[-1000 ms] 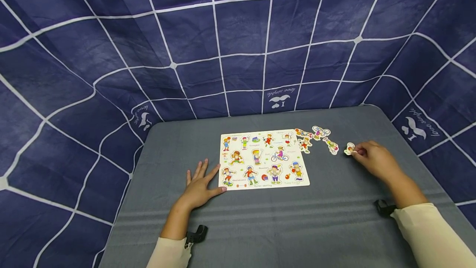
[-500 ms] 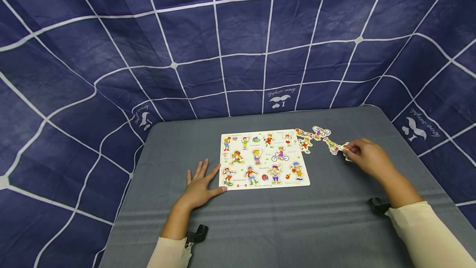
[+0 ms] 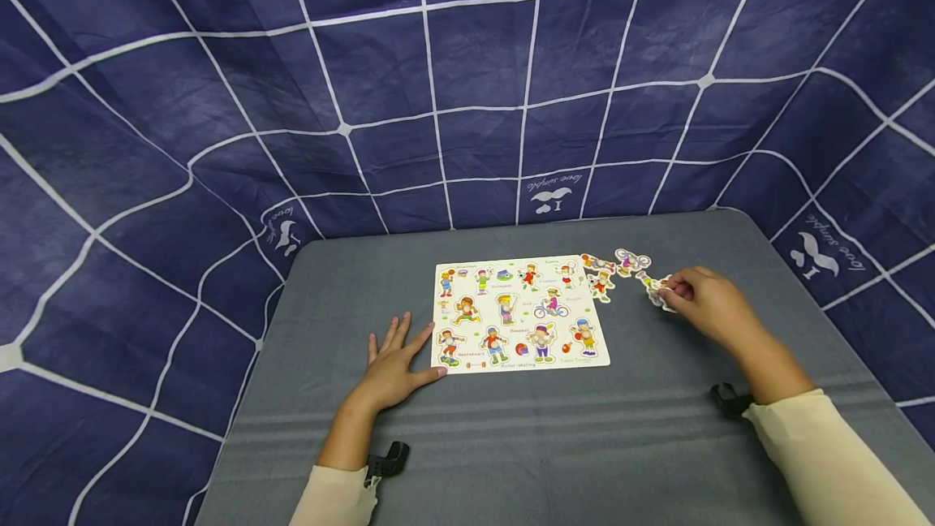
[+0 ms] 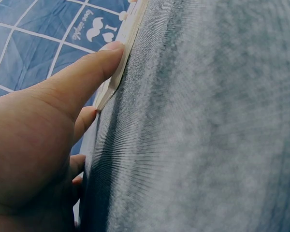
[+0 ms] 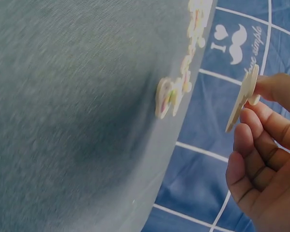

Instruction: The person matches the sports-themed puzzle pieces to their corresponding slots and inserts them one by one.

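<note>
- The puzzle board [image 3: 467, 339] lies flat on the grey desk [image 3: 555, 445], nearer the far edge than the near one and well in from both sides; colourful sports figures run across it in three rows.
- The left hand [image 3: 394, 368] lies at the board's left side, its grip spread wide: the thumb rests on the near left corner, the index fingertip meets the left edge, and the other fingers reach toward the desk's far edge.
- The right hand [image 3: 712, 303] is over the right part of the desk, its grip pinching a small cut-out piece [image 5: 244, 94] by the knob side; the right wrist view shows this piece held clear of the desk, tilted on edge.
- Just beyond those fingertips lies a loose figure piece [image 3: 647, 281], partly covered by the held one in the head view.
- Toward the desk's far right corner, beside the board's far right corner, are a bicycle piece [image 3: 632, 263], a footballer piece [image 3: 601, 286] and a sideways piece [image 3: 597, 263]; whether the last touches the board is too small to tell.
- A blue curtain [image 3: 475, 144] with white lines rises behind the desk's far edge.
</note>
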Demonstrator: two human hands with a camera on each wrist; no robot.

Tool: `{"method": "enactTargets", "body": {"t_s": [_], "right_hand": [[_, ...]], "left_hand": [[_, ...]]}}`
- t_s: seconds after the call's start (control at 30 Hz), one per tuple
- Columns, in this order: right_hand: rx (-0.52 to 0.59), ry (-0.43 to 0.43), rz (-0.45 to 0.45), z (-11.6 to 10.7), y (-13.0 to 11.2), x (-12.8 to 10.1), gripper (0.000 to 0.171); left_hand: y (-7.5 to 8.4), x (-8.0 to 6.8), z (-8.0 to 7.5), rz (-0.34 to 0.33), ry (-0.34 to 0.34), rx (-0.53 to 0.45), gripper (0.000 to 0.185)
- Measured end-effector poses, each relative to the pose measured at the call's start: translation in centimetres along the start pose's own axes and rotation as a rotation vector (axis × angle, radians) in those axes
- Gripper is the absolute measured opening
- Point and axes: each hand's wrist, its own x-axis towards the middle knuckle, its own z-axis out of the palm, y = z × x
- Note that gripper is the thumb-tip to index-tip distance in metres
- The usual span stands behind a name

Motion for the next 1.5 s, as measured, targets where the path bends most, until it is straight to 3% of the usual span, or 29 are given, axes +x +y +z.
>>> {"method": "enactTargets", "body": {"t_s": [0.5, 1.2, 1.5], "right_hand": [[0.039, 0.018, -0.018, 2.0, -1.8, 1.3, 0.014], [0.153, -0.087, -0.023, 5.1, -4.2, 3.2, 0.007], [0.139, -0.106, -0.018, 6.4, -4.6, 3.7, 0.007]], "left_hand": [[0.1, 0.0, 0.0, 0.001, -0.004, -0.003, 0.089], [0.6, -0.1, -0.4, -0.003, 0.003, -0.011, 0.089], [0.6, -0.1, -0.4, 0.001, 0.006, -0.006, 0.088]]}}
